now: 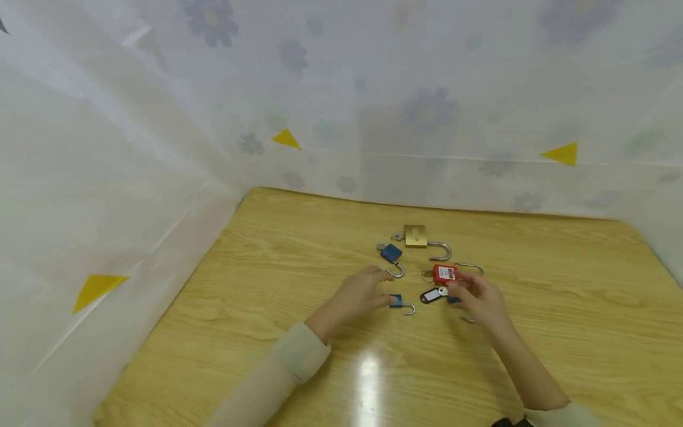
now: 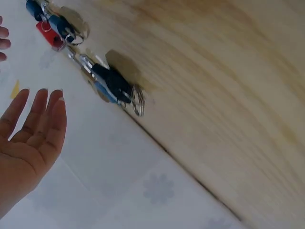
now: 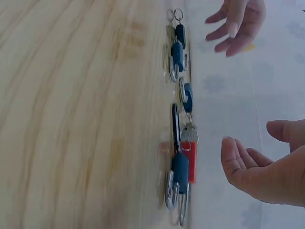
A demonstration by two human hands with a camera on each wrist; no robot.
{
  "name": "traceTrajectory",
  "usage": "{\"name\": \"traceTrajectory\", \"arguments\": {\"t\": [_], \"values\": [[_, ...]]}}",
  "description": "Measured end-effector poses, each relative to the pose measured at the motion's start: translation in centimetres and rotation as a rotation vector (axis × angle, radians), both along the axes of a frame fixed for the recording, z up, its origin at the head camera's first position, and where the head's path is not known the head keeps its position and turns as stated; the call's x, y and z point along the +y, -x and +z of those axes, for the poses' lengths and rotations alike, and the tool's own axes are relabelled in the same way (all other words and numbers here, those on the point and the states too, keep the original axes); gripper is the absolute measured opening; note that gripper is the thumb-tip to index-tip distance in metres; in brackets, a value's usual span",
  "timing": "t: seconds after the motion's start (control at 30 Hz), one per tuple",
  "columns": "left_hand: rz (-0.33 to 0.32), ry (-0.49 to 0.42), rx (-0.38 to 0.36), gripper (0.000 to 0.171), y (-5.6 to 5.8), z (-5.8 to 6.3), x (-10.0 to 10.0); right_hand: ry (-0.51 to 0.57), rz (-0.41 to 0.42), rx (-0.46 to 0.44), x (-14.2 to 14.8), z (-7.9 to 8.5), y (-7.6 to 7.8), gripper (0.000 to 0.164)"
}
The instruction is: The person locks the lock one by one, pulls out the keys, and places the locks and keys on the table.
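My left hand [image 1: 360, 293] hovers beside a small blue padlock [image 1: 395, 301], its shackle unlatched. Another blue padlock [image 1: 391, 253], also with its shackle out, lies just beyond those fingertips. My right hand [image 1: 482, 302] is over a third blue padlock [image 1: 453, 299], which it partly hides. A red padlock [image 1: 445, 274] with a white label lies at its fingertips. Beside these is a black key tag [image 1: 429, 296] with a white insert and a key. In the right wrist view, the right hand [image 3: 267, 169] has loosely bent fingers, apart from the locks and holding nothing.
A large brass padlock [image 1: 415, 236] with its shackle unlatched and keys attached lies farthest back. The wooden table [image 1: 256, 249] is bordered by white flowered sheeting [image 1: 331, 107] with yellow triangles [image 1: 562, 154] on it.
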State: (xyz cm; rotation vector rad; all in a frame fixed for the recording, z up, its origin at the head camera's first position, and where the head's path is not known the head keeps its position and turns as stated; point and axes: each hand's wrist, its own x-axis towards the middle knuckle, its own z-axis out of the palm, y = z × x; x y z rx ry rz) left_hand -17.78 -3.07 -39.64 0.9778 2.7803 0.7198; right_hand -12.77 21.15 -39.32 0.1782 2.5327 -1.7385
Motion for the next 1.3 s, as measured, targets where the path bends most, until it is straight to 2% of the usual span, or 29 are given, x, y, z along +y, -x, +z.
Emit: {"name": "traceTrajectory", "arguments": {"t": [0.07, 0.17, 0.27, 0.47, 0.57, 0.7, 0.77, 1.03, 1.3], "values": [[-0.014, 0.0, -0.076, 0.041, 0.4, -0.3, 0.9, 0.064, 0.039, -0.099, -1.1, -0.2, 0.5, 0.049], [-0.004, 0.013, -0.166, 0.038, 0.8, -0.8, 2.0, 0.099, 0.072, -0.208, -2.5, -0.8, 1.0, 0.047], [0.015, 0.06, -0.206, 0.039, 1.0, -1.2, 2.6, 0.081, 0.105, -0.259, -3.3, -1.4, 1.4, 0.047], [0.043, 0.136, -0.158, 0.04, 0.9, -1.6, 3.2, 0.132, 0.149, -0.289, -4.2, -2.2, 1.7, 0.043], [0.062, 0.154, -0.142, 0.034, 0.9, -1.5, 3.6, 0.153, 0.146, -0.295, -4.3, -2.4, 1.8, 0.042], [0.083, 0.142, -0.175, 0.017, 1.1, -1.5, 3.9, 0.141, 0.13, -0.316, -4.3, -2.4, 1.8, 0.042], [0.087, 0.143, -0.195, 0.017, 1.3, -1.5, 4.0, 0.136, 0.125, -0.329, -4.4, -2.5, 1.8, 0.043], [0.053, 0.249, -0.158, 0.016, 1.9, -1.5, 4.7, 0.127, 0.141, -0.339, -4.6, -2.7, 1.8, 0.041], [0.047, 0.28, -0.154, 0.02, 2.1, -1.5, 5.2, 0.125, 0.135, -0.329, -4.6, -2.6, 1.7, 0.041]]}}
